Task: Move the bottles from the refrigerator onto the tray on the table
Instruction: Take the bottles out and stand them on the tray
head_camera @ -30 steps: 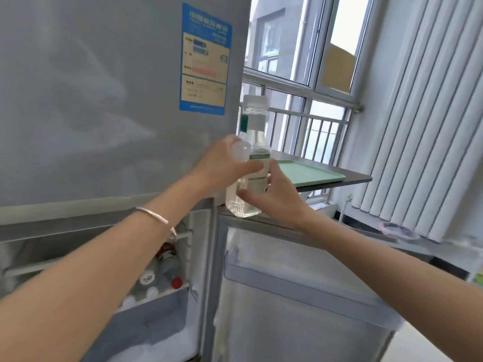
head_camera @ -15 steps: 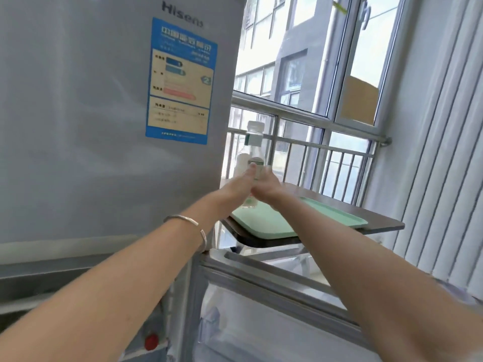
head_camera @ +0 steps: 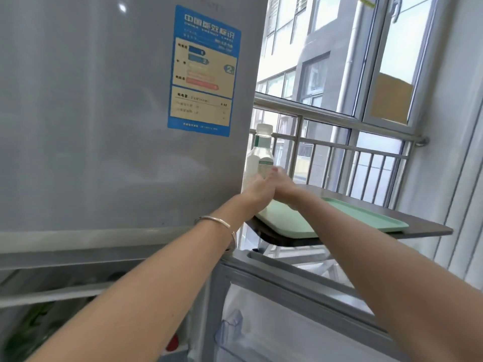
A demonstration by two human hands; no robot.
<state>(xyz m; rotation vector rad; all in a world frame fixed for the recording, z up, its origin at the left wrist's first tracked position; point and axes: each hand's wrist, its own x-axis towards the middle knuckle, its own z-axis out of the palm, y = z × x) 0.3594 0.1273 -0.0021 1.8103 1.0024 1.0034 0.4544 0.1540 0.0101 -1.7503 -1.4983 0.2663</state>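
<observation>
Refrigerator (head_camera: 104,126) stood left, lower door open. Left hand (head_camera: 257,189) curled round the upright bottle (head_camera: 257,152) low down, right hand (head_camera: 282,184) clasped it opposite (two-handed, likely to steady the set-down), over the left end of the tray (head_camera: 352,218) on the counter (head_camera: 431,229); contact hidden.

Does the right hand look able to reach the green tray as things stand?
Probably yes. The right hand, gripping the clear bottle together with the left hand, is over the near corner of the green tray, and nothing visible stands between them.
</observation>
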